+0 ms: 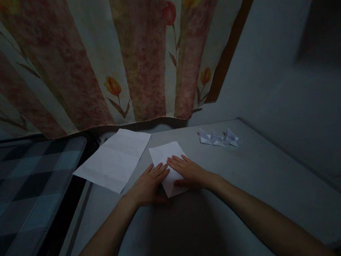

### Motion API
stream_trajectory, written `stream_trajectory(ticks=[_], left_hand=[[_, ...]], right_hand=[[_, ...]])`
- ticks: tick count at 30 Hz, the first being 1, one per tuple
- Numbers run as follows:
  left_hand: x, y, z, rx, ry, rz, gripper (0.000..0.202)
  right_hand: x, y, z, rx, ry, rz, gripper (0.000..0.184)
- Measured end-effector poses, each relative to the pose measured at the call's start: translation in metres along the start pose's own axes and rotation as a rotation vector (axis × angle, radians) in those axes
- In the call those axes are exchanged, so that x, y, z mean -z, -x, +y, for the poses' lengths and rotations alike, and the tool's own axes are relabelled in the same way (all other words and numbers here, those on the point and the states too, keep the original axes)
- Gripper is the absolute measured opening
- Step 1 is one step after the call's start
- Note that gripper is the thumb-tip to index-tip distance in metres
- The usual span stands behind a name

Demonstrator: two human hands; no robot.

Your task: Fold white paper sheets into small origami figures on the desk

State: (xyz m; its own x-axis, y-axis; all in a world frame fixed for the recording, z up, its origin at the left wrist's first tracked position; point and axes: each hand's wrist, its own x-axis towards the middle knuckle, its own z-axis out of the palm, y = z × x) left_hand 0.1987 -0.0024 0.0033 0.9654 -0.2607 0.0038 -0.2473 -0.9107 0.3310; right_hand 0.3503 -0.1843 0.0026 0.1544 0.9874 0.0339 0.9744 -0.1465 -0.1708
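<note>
A small white sheet of paper [165,151], seemingly folded, lies on the pale table in front of me. My left hand [150,183] rests over its left edge, fingers stretched out toward the middle. From the other side my right hand [189,172] presses flat on the paper, its fingers extended and its thumb lower down on the sheet. The fingertips of both hands nearly meet on the paper. Neither hand grips anything. Parts of the paper's left and right edges are hidden under the hands.
A larger white sheet [115,159] lies at the left, reaching past the table's edge. Several small folded paper shapes [218,137] stand in a row at the back right of the table [246,201]. A checked mattress [27,193] adjoins on the left; a tulip-patterned curtain [95,58] hangs behind.
</note>
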Motion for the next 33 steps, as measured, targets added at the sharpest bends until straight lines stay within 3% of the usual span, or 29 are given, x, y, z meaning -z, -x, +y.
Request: stream_trajectory(ticks=[5, 10, 16, 21, 25, 27, 30, 33], left_hand=[[-0.004, 0.001, -0.001, 0.024, -0.079, 0.052, 0.086], [-0.009, -0.005, -0.002, 0.065, -0.167, 0.150, 0.053], [-0.016, -0.005, -0.010, -0.008, -0.165, 0.259, 0.046], [-0.010, 0.002, -0.013, 0.030, 0.056, 0.351, 0.038], [-0.007, 0.001, -0.012, 0.264, 0.217, 0.444, 0.027], [-0.008, -0.003, -0.011, 0.401, 0.240, 0.515, 0.042], [-0.010, -0.007, -0.011, 0.462, 0.102, 0.590, 0.069], [-0.011, -0.010, -0.011, 0.406, -0.134, 0.553, 0.061]], right_hand=[[-0.005, 0.016, 0.013, -0.047, -0.015, -0.096, 0.099], [0.005, 0.048, 0.026, -0.073, -0.079, -0.137, 0.112], [0.006, 0.065, 0.030, -0.044, -0.179, -0.055, 0.105], [0.002, 0.054, 0.028, -0.091, -0.219, 0.206, 0.060], [0.005, 0.029, 0.017, -0.305, -0.269, 0.387, 0.026], [0.006, 0.017, 0.013, -0.433, -0.309, 0.403, 0.025], [0.004, 0.005, 0.011, -0.533, -0.280, 0.373, 0.046], [0.004, -0.002, 0.012, -0.583, -0.103, 0.320, 0.060]])
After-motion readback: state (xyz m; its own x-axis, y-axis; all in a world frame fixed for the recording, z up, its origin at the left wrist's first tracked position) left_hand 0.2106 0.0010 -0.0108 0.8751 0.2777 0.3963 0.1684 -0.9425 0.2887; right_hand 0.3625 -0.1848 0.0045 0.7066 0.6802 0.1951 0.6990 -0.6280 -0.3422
